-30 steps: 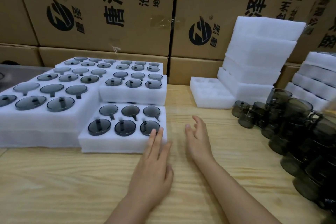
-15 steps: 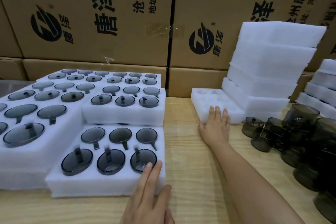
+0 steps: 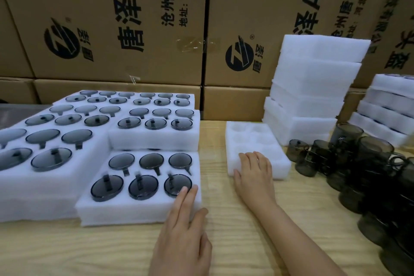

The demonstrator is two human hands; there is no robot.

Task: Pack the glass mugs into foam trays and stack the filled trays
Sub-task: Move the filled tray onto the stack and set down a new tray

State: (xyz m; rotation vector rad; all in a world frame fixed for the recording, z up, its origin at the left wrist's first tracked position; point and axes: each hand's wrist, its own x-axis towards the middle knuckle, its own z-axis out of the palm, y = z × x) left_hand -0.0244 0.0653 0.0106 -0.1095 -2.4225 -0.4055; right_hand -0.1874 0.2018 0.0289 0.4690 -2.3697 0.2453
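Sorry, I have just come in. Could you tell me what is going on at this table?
A person is packing dark glass mugs into white foam trays. The right hand grips the near edge of an empty tray, while the left hand rests flat on the corner of a filled tray holding six mugs. More filled trays lie to the left; the loose mugs wait on the right.

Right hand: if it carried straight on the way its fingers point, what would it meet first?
The right hand grips the near end of the empty foam tray; going on, it would cross that tray's empty pockets, then probably reach the cardboard box behind, though depth is unclear.
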